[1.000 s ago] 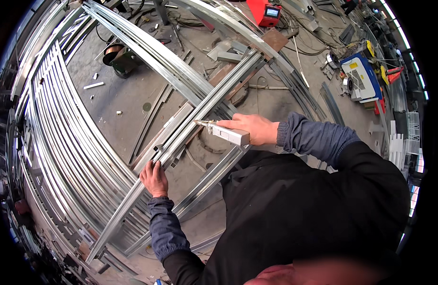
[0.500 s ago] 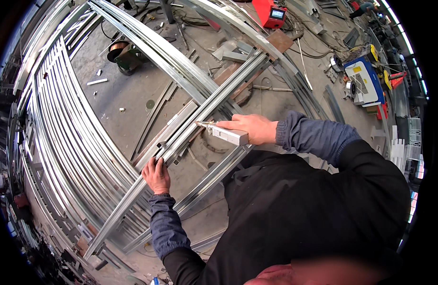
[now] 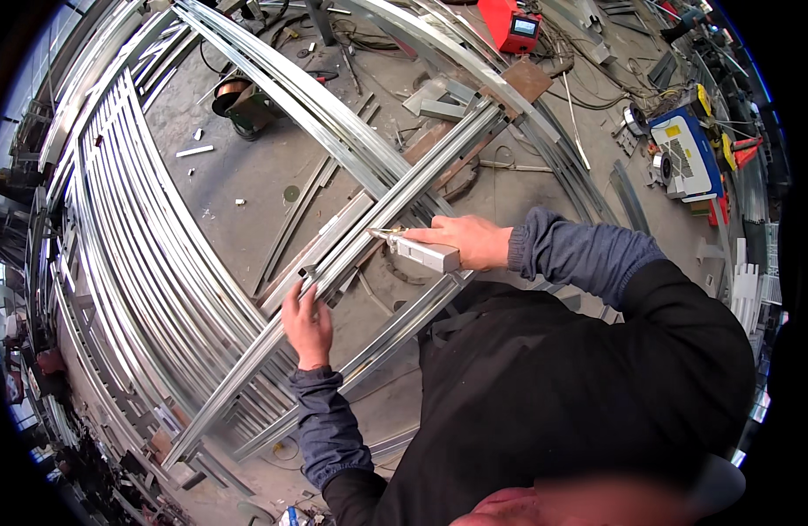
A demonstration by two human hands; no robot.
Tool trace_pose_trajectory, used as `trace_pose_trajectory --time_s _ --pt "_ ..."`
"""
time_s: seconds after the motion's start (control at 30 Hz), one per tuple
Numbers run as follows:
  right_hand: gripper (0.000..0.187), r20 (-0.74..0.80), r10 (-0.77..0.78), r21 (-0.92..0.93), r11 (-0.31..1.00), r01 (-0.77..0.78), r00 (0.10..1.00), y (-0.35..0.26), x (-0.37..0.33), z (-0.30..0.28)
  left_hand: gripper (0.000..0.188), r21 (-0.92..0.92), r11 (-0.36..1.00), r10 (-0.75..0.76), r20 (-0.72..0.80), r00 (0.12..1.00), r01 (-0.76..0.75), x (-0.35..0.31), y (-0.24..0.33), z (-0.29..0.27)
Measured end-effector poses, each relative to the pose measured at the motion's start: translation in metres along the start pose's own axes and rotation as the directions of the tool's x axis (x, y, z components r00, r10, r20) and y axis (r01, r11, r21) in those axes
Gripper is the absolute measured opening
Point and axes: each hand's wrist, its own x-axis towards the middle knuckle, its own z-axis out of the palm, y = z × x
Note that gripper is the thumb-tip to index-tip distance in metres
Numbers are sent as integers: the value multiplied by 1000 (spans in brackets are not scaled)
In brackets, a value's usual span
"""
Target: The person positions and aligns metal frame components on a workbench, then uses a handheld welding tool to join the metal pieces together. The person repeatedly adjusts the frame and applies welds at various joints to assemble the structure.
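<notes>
In my right hand is a silver, boxy handheld welding gun. Its thin brass-coloured nozzle points left, with the tip at the edge of a bundle of long galvanized metal profiles that runs diagonally in front of me. Farther down the same bundle, my left hand has its fingers apart at the near edge and grips nothing. Whether those fingertips touch the metal I cannot tell. Just beyond them, a short dark-ended piece of square tube sits against the profiles.
Many long shiny tubes lie side by side on the left. A wire spool on a green feeder stands on the floor beyond. A red machine is at the far right, and a blue-and-white machine at right, amid cables.
My left hand has loosened from the profiles and drawn slightly back, its fingers spreading. The whole view has shifted a little; the welding gun stays at about the same place by the bundle.
</notes>
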Motion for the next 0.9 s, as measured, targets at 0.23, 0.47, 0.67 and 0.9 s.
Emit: trace_pose_trajectory --time_s 0.23,0.47,0.67,0.9 --pt "84 -38 -21 -23 1000 20 999 15 -1 4 43 181 971 111 231 967 -155 60 71 70" --pt "83 21 -15 18 1000 15 1000 21 -9 -11 41 166 979 80 221 972 -119 57 49 89" --pt "83 45 10 15 1000 -11 999 25 -7 -15 40 174 977 96 176 980 -127 58 44 91" --pt "86 34 -59 -21 998 60 998 30 -8 -19 44 168 983 42 183 982 -73 58 52 91"
